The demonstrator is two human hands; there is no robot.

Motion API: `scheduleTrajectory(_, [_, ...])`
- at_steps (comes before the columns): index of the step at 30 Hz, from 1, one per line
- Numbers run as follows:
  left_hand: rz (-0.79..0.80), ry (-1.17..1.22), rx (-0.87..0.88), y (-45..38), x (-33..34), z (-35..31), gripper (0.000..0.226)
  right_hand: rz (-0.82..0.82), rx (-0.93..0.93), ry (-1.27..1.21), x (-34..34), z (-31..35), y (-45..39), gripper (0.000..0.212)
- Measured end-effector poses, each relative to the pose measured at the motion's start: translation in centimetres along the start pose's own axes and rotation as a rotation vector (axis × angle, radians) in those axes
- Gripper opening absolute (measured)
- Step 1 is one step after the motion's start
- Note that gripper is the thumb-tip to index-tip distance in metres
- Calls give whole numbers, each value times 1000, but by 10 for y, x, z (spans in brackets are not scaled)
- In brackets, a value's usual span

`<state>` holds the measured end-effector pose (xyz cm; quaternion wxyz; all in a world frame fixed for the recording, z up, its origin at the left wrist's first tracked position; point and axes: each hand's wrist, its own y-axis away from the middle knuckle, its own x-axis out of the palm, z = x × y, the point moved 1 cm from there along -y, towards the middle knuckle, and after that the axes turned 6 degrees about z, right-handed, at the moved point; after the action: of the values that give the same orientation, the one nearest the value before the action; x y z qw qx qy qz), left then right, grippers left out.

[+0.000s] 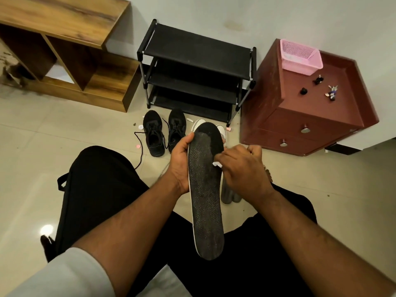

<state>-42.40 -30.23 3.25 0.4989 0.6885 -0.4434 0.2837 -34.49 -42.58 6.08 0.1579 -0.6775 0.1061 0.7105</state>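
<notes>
A long black shoe insole point(205, 200) with a white edge is held upright over my lap. My left hand point(182, 161) grips its left edge, thumb near the toe end. My right hand point(244, 168) has its fingers curled round a small white wipe point(217, 164) and presses it against the insole's right side. A pair of black sneakers point(164, 132) with loose laces stands on the floor beyond, and a white shoe point(199, 124) shows partly behind the insole's tip.
A black three-shelf shoe rack point(192, 71) stands against the wall. A wooden shelf unit point(64, 50) is on its left, a red-brown drawer cabinet point(310, 108) with a pink basket point(300, 56) on its right. Small scraps litter the tiled floor.
</notes>
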Motion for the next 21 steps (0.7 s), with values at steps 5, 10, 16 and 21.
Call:
scheduleTrajectory(5, [-4,-11,6,2,0,3,57,-54,98,39,-14,-13,-42,36])
scheduleTrajectory(10, [-24,20,41,0,-3,-5,63,-1,31,4,-5,-2,-28,34])
scheduleTrajectory(16, [-37,-21,5,-3,-6,-4,66,9,63,0,7,5,-7,32])
scheduleTrajectory(21, [-15,-27,-6,-2,-6,0,57,-69,127,79,-15,-14,-56,18])
